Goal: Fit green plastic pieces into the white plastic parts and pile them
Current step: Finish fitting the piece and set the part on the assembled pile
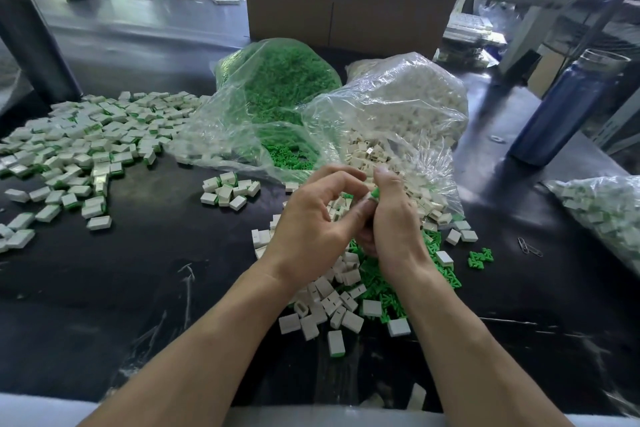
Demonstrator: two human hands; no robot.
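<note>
My left hand [317, 222] and my right hand [389, 215] meet above the middle of the black table. Between their fingertips sits a green piece [375, 193] against a small white part; my right thumb and fingers pinch it, and my left thumb touches it with the other left fingers curled above. Below my hands lies a loose heap of white parts [332, 305] mixed with green pieces [440, 270]. A clear bag of green pieces [277, 80] and a clear bag of white parts [408, 104] lie open behind. Assembled white-and-green parts [86, 146] are spread at the left.
A small cluster of assembled parts [228, 189] lies left of my hands. A blue bottle [568, 107] stands at the right, a bag of finished parts [609, 215] at the far right edge, paper clips [528, 246] near it. A cardboard box [346, 3] stands behind the bags.
</note>
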